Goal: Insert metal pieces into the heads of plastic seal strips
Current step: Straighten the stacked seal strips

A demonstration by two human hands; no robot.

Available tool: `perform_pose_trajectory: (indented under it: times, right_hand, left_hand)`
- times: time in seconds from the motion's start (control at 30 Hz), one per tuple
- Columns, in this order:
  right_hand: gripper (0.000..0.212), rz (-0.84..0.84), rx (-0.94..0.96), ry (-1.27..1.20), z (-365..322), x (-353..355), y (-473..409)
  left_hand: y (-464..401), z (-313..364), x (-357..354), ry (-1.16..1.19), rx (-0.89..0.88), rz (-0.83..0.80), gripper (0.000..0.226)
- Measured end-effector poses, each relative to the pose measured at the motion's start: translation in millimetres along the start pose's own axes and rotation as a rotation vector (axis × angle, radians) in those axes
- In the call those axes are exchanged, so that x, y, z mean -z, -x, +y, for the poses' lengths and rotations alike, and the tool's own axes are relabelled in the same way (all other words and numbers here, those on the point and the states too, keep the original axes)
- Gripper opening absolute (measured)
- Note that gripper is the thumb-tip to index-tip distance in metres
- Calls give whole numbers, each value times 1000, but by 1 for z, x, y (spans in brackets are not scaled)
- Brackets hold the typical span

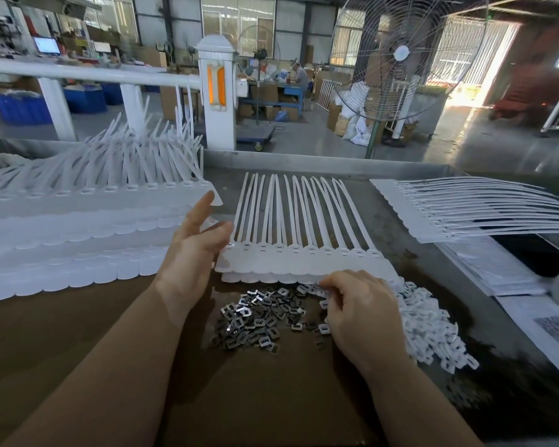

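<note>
A brown worktop (78, 333) carries a big stack of seal strips (78, 227) on the left and a smaller batch (465, 217) on the right. Between them lies the row of strips (304, 256) being worked on, heads toward the person. The left hand (194, 250), fingers straight, steadies the row's left end. The right hand (355, 314), fingers curled, picks at the loose pieces; whether it grips one I cannot tell. Metal pieces (255, 321) and white clips (430, 330) lie heaped just below. Much seems left.
</note>
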State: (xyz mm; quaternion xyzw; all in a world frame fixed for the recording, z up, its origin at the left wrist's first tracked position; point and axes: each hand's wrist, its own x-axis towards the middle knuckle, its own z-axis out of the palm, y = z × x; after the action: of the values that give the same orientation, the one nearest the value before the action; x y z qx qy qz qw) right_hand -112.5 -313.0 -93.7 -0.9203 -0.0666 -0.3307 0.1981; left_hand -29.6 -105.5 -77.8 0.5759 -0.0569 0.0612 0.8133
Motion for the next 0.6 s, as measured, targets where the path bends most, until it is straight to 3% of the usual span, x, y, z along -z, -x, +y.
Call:
perform_pose_trajectory:
  times: [0.23,0.37,0.47,0.6]
  right_hand:
    - [18,-4,1,-26,0,0,0]
    - [18,-9,-8,-37,0,1,0]
    - [16,-15,-9,-51,0,1,0]
    - [15,-19,-14,-65,0,1,0]
  left_hand:
    - [-3,7,4,227,58,-38,51]
    - [6,8,-1,160,48,-240,60]
    - [13,2,-10,32,106,-388,54]
    - [10,-2,-13,66,190,-169,46]
